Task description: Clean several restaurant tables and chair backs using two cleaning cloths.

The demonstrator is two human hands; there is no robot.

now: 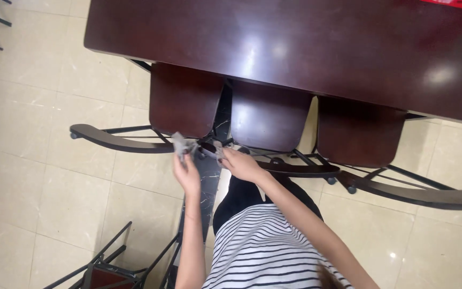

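A small grey cloth [181, 144] is pinched in my left hand [187, 172], held up near the curved backrest [118, 141] of a dark brown chair. My right hand [240, 163] reaches to the chair frame [209, 149] between two seats, fingers closed around a dark bar there, with a bit of grey cloth showing at the fingertips. Below the hands I see my striped shirt and dark trousers.
A long dark brown table [295, 43] spans the top. Three joined chair seats [269, 122] tuck under it, with curved backrests and small castors [331, 181]. Cream floor tiles surround. Another chair's black frame [108, 262] sits lower left; a red object [458, 4] lies top right.
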